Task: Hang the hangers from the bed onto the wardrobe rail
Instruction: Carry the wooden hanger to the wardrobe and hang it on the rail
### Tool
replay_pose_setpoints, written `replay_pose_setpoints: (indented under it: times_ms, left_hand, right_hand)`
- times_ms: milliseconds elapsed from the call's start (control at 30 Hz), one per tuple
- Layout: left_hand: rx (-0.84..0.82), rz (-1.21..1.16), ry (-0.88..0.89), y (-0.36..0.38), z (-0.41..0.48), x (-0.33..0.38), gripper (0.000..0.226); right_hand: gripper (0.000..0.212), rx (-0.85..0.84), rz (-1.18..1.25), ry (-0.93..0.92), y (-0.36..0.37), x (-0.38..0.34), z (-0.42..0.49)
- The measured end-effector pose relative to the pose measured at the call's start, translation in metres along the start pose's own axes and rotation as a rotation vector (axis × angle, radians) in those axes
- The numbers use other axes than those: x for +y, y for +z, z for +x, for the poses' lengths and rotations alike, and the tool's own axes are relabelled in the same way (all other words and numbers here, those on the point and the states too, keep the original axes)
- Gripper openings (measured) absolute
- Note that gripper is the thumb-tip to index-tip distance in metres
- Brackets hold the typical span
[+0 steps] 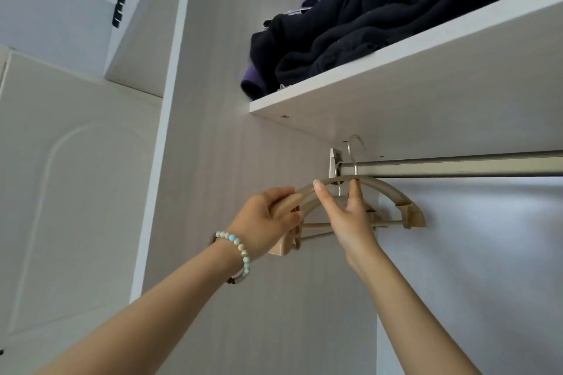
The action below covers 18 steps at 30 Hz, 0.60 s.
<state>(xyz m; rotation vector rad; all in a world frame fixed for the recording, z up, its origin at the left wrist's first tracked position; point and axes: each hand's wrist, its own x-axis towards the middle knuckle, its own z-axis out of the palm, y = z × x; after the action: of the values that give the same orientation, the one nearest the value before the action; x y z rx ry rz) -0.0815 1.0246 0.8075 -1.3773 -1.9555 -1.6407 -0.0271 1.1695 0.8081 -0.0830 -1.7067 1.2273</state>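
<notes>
Two beige plastic hangers (393, 195) with metal hooks are held up at the left end of the metal wardrobe rail (457, 165). One hook (355, 149) rises above the rail; the other hook (337, 172) curls at the rail's end by the bracket. My left hand (268, 219), with a bead bracelet on its wrist, grips the hangers' left shoulder. My right hand (344, 213) reaches up under the middle of the hangers, thumb against the top arch and a finger touching the base of the taller hook.
A white shelf (396, 76) sits right above the rail, loaded with dark and purple folded clothes (350, 30). The wardrobe's side panel (243, 146) stands just left of the hangers. A closed white door (76, 192) is further left.
</notes>
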Motion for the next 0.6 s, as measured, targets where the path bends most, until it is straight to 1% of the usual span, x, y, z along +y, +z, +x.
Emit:
replay_pose_setpoints:
  times_ms: [133,233,433,600]
  left_hand:
    - [-0.044,-0.018,0.011,0.025,0.007,-0.007,0.042]
    - [-0.014,0.090,0.067,0.040,0.016,-0.016,0.042]
    - [0.002,0.250,0.129,0.049,0.023,-0.027,0.033]
    - [0.016,0.309,0.138,0.051,0.019,-0.030,0.034]
  right_hand:
    - [0.095,-0.019,-0.013,0.015,-0.010,0.016,0.024]
    - [0.092,-0.018,-0.010,0.033,-0.015,0.027,0.035]
    - [0.091,-0.045,0.005,0.122,-0.015,0.050,0.044]
    - [0.093,-0.058,0.037,0.151,-0.015,0.056,0.042]
